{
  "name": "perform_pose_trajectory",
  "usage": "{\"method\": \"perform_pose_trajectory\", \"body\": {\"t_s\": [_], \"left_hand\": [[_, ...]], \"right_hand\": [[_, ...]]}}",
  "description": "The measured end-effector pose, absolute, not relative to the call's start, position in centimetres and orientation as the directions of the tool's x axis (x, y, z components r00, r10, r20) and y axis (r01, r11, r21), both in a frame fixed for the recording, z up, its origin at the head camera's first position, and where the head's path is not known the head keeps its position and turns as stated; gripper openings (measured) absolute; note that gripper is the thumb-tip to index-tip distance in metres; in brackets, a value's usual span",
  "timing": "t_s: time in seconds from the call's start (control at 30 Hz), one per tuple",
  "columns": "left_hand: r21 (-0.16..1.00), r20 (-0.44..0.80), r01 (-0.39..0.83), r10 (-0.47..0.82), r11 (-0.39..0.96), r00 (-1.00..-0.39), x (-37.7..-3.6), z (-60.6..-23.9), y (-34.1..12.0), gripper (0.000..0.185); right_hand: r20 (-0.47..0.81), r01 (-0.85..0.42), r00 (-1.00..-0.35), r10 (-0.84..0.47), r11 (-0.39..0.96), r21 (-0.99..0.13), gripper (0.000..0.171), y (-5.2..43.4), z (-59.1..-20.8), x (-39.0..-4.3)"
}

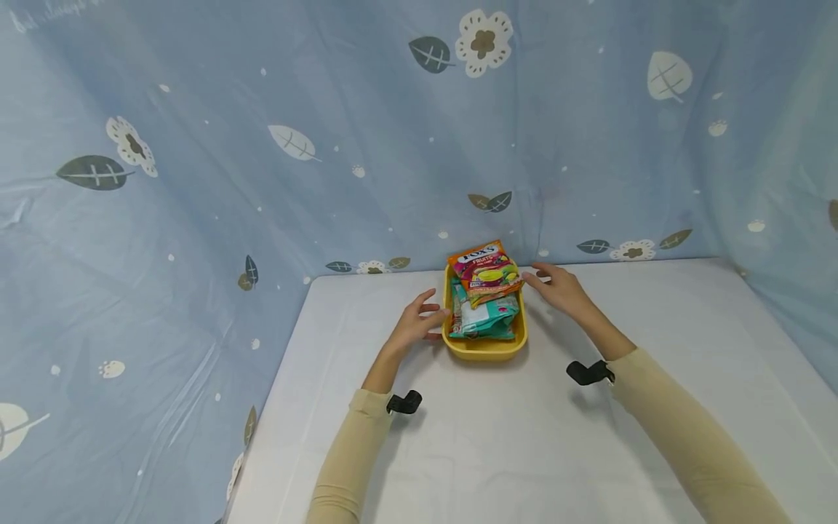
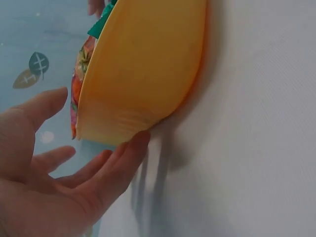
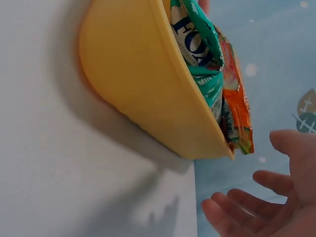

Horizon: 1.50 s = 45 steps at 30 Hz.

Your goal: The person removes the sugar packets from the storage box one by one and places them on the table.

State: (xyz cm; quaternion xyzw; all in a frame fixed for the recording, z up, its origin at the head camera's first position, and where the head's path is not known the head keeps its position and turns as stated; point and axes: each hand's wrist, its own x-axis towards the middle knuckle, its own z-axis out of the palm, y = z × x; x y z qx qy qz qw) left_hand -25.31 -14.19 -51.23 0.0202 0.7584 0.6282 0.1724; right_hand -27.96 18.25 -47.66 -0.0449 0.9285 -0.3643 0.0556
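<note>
A yellow plastic basin (image 1: pixel 485 354) stands on the white-covered table near its back edge. An orange Fox's Fruits candy bag (image 1: pixel 487 275) lies on top at the far end, leaning over the rim. Beneath it are teal Fox's candy bags (image 3: pixel 195 42), one marked mint. My left hand (image 1: pixel 414 322) is at the basin's left side, fingers spread, its fingertips at the lower wall in the left wrist view; whether they touch cannot be told. To the right, my right hand (image 1: pixel 558 286) has loosely bent fingers and holds nothing. The right wrist view shows it apart from the basin.
Blue cloth (image 1: pixel 419 145) with leaf and flower prints hangs behind and to the left of the table. White cloth (image 1: pixel 497 444) covers the tabletop. A black wrist camera (image 1: pixel 404 402) sits at the left cuff, another black camera (image 1: pixel 588 372) at the right.
</note>
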Motion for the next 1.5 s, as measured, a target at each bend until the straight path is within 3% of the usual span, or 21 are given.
{"method": "perform_pose_trajectory", "body": {"t_s": [0.63, 1.5], "left_hand": [[0.934, -0.314, -0.25, 0.251, 0.255, -0.916, -26.9, -51.4, -13.7, 0.076], [0.92, -0.365, -0.285, 0.326, 0.269, -0.872, -27.8, -50.1, -14.1, 0.071]], "right_hand": [[-0.008, -0.104, -0.987, -0.159, 0.684, -0.722, 0.06, 16.8, -47.3, -29.8], [-0.056, -0.112, -0.975, -0.215, 0.695, -0.71, 0.062, 15.1, -45.7, -31.9]]}}
